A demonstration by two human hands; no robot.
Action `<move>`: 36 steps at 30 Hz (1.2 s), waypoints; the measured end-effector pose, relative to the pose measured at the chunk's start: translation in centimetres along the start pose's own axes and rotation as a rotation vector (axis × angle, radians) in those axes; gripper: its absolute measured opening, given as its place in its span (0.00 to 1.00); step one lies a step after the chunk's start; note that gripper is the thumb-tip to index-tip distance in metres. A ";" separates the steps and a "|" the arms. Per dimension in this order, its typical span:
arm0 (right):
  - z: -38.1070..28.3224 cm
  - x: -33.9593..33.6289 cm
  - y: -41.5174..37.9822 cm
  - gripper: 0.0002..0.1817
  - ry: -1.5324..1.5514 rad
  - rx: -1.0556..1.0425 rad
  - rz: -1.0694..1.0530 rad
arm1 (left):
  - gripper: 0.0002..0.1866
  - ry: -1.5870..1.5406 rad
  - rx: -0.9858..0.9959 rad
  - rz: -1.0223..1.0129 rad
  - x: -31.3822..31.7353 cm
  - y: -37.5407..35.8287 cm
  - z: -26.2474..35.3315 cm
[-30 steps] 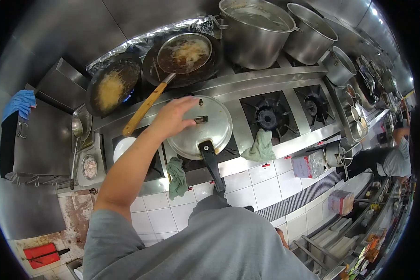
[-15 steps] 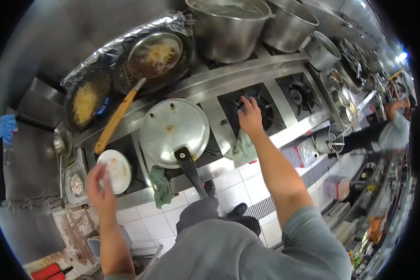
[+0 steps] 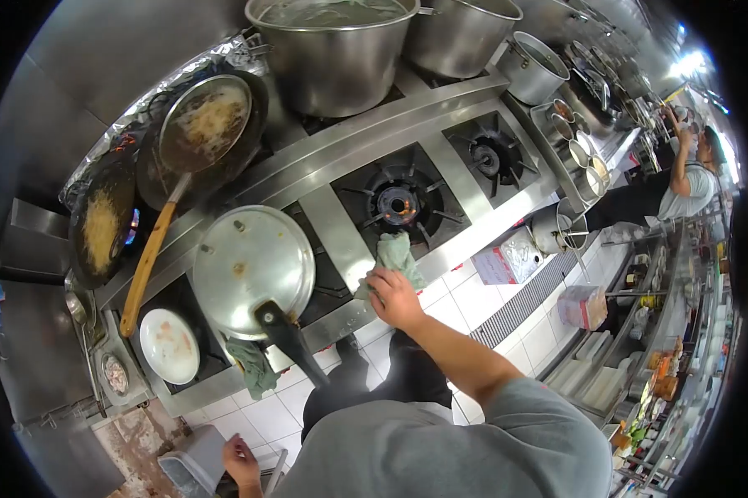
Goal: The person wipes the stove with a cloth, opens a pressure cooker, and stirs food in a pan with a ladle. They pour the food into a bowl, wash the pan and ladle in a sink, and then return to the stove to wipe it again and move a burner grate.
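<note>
My right hand (image 3: 396, 299) is at the front edge of the stove, its fingers closed on a green cloth (image 3: 397, 254) that lies over the edge. Just behind the cloth is a burner (image 3: 399, 203) with a small orange glow at its centre. My left hand (image 3: 241, 461) hangs low beside my body near a grey bin (image 3: 193, 461), fingers loosely curled and apart, with nothing visible in them. A large lidded pressure cooker (image 3: 254, 270) with a black handle stands left of the right hand. Further left, a white plate (image 3: 169, 347) with food scraps rests on the stove.
A wooden-handled strainer (image 3: 205, 123) with frying food lies over a wok. Another wok (image 3: 100, 232) holds yellowish food in oil beside a flame. Large stockpots (image 3: 328, 70) line the back. A second green cloth (image 3: 254, 365) hangs in front. A co-worker (image 3: 689, 178) stands at the right.
My right hand has come back from over the burner to the green cloth. My left hand has dropped from beside the white plate to my side. The view has shifted right.
</note>
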State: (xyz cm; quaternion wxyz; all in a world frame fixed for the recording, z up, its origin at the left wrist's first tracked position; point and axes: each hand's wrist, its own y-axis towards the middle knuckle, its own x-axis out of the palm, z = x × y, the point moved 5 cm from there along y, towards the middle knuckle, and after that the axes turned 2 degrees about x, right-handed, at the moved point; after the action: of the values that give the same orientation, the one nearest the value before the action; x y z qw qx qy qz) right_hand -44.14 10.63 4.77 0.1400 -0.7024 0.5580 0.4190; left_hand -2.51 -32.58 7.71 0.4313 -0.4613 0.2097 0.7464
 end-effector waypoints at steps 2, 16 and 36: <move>1.9 -1.7 -3.0 0.18 0.009 0.072 0.005 | 0.11 -0.048 -0.098 -0.126 3.3 -2.1 1.2; 15.4 0.1 -15.5 0.17 0.152 0.071 -0.837 | 0.18 -0.346 -0.480 -0.370 21.4 -13.7 16.5; 10.9 0.3 0.9 0.13 0.018 -0.323 -0.542 | 0.22 -0.335 -0.416 -0.298 34.4 -7.9 17.7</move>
State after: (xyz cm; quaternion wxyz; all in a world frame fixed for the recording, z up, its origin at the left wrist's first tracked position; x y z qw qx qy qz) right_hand -49.64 17.32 -1.85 0.1281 -0.8424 0.2781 0.4434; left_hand -11.88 -0.22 -12.93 0.4608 -0.4360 -0.0919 0.7676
